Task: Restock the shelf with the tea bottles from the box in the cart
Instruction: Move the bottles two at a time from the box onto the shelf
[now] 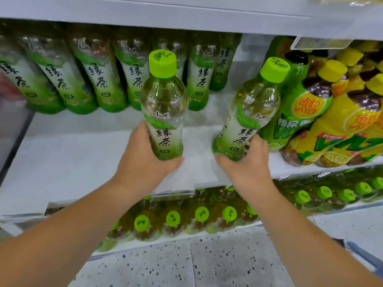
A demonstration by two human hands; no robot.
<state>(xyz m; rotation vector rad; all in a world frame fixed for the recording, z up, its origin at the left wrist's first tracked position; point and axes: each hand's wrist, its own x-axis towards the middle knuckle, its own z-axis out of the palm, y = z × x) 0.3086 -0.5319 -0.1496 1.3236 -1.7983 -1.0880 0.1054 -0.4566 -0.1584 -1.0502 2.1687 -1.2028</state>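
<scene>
Each hand grips a green tea bottle by its base: left hand (143,160) wraps the left bottle (164,112), right hand (246,162) the right bottle (251,114), both over the white shelf (72,154), stocked row (83,79) behind.

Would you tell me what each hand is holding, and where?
Each grips a green tea bottle near its base: left hand one, right hand another.
</scene>
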